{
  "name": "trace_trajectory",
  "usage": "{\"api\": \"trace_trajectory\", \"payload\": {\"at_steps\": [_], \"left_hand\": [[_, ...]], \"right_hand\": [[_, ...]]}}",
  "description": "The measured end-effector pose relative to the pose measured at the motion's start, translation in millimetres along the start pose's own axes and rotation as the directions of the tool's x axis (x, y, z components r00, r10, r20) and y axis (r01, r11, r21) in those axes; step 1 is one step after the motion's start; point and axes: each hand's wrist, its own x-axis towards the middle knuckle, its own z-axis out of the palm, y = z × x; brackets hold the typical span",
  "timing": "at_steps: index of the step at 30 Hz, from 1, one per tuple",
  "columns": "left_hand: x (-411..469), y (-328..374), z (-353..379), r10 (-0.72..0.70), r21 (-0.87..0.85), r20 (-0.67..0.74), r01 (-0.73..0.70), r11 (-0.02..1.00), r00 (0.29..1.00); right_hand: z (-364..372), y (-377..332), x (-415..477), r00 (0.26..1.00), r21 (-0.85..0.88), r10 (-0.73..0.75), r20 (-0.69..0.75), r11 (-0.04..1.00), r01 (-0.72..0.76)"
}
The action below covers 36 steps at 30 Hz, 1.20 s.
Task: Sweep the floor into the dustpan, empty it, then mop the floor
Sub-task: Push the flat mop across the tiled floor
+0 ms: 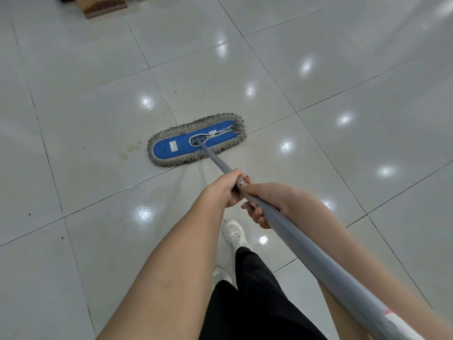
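**Flat mop on a glossy tiled floor, gripped in both hands**

A flat mop head (pixel 196 139), a blue oblong pad edged with grey cotton fringe, lay flat on the pale tiled floor (pixel 355 148), out ahead of the person and across a grout line. A long grey handle (pixel 306 244) ran from a swivel bracket at the middle of the pad, back and up towards the camera. A strip of red and white tape (pixel 392 316) wrapped the handle near its upper end.

The left hand (pixel 226 188) was closed around the handle from above. The right hand (pixel 259 207) gripped it just behind, fingers curled underneath, so the two hands touched.

The mop looked light and the handle stiff. The fringe was soft and likely to drag on the tile, and the pivoting head probably needed steady downward pressure to stay flat. The hands sat close together, and a wider spacing along the handle would probably steer it better.

A faint yellowish stain (pixel 132 148) marked the tile just left of the pad. Below the hands were a white shoe (pixel 234 234) and black trousers (pixel 255 290). A brown cardboard box (pixel 105 7) stood at the far top left.
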Motion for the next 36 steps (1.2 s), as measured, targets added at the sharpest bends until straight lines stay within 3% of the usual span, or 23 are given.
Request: {"api": "trace_trajectory", "payload": {"at_steps": [4, 7, 11, 20, 28, 32, 36], "left_hand": [[12, 13, -3, -0.018, -0.097, -0.025, 0.016, 0.995, 1.000], [24, 31, -10, -0.039, -0.095, -0.042, 0.035, 0.995, 0.998], [39, 56, -7, -0.058, -0.088, -0.025, 0.055, 0.995, 0.998], [90, 177, -3, -0.030, -0.079, -0.046, 0.026, 0.997, 0.998], [136, 291, -6, 0.044, -0.121, -0.120, -0.059, 0.991, 0.992], [152, 319, -12, 0.069, -0.197, -0.167, -0.102, 0.975, 0.984], [154, 325, -15, 0.095, -0.168, -0.168, -0.124, 0.978, 0.981]], "right_hand": [[6, -14, 9, 1.000, -0.020, -0.008, -0.024, 1.000, 0.007], [10, -34, 21, 1.000, -0.092, -0.013, -0.001, 0.996, 0.013], [1, -61, 31, 1.000, -0.061, 0.006, 0.019, 0.998, -0.005], [-19, -186, 74, 0.998, -0.081, -0.006, 0.069, 0.997, 0.011], [-23, -309, 109, 0.994, -0.079, -0.026, 0.104, 0.996, 0.034], [-17, -337, 125, 0.990, -0.074, -0.047, 0.133, 0.996, 0.057], [-15, -345, 133, 0.991, -0.057, -0.047, 0.127, 0.997, 0.054]]}}
